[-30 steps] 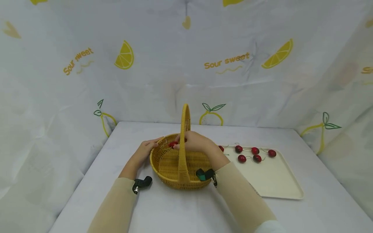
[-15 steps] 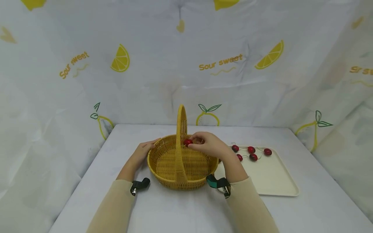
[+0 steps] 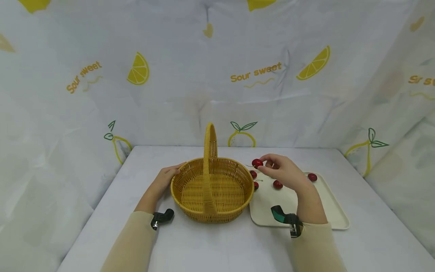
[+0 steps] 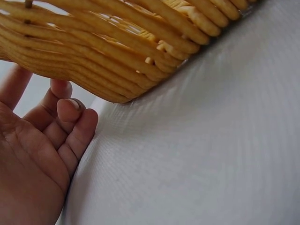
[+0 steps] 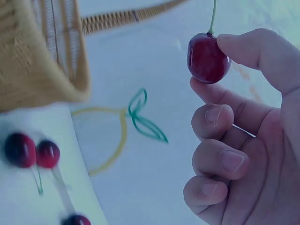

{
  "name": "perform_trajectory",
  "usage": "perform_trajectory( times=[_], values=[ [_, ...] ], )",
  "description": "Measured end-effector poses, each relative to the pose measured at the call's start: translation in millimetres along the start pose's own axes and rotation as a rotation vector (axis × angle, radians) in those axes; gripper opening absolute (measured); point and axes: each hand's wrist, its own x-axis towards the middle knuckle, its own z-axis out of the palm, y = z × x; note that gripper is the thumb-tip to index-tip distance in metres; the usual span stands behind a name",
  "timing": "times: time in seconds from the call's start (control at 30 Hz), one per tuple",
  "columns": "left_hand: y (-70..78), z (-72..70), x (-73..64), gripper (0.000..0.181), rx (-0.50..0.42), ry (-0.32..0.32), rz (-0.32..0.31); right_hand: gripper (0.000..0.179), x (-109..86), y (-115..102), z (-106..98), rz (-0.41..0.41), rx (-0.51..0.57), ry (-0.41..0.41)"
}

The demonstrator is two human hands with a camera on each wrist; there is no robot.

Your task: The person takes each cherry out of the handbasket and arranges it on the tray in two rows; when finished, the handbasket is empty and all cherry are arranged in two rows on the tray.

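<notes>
A red cherry (image 3: 257, 163) with a thin green stem is pinched between the thumb and index finger of my right hand (image 3: 284, 172), above the tray's back left part. In the right wrist view the cherry (image 5: 209, 58) shows clearly, and the other fingers curl toward the palm. My left hand (image 3: 164, 179) holds the left rim of a yellow woven basket (image 3: 206, 217) with a tall handle. Seen from the left wrist, bent fingers (image 4: 70, 110) lie close against the basket's outer side (image 4: 108, 61).
Right of the basket lies a cream tray (image 3: 326, 215). On it are several cherries (image 3: 277, 184), one of them (image 3: 312, 177) near the far right corner; my right hand covers part of the tray. A white cloth with lemon prints (image 3: 242, 134) hangs behind the table.
My right hand has lifted the cherry out of the basket and carried it right, over the tray. The left hand stays at the basket's rim. The head view shifted slightly.
</notes>
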Motion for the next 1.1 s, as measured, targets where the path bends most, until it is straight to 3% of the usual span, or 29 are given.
perform_trajectory(
  times=[0.27, 0.57, 0.83, 1.1],
  values=[
    [-1.0, -0.9, -0.6, 0.047, 0.011, 0.002, -0.019, 0.046, -25.0, 34, -36, 0.076, -0.052, 0.074],
    [-1.2, 1.1, -0.1, 0.048, 0.021, 0.011, -0.033, 0.056, -42.2, 73, -64, 0.148, -0.121, 0.156],
    [-2.8, -0.6, -1.2, 0.047, -0.001, 0.010, -0.024, 0.063, -48.2, 101, -70, 0.250, -0.190, 0.193],
    [-0.2, 0.5, -1.9, 0.047, 0.002, 0.002, -0.014, 0.067, -53.3, 146, -65, 0.405, -0.184, 0.194]
  ],
)
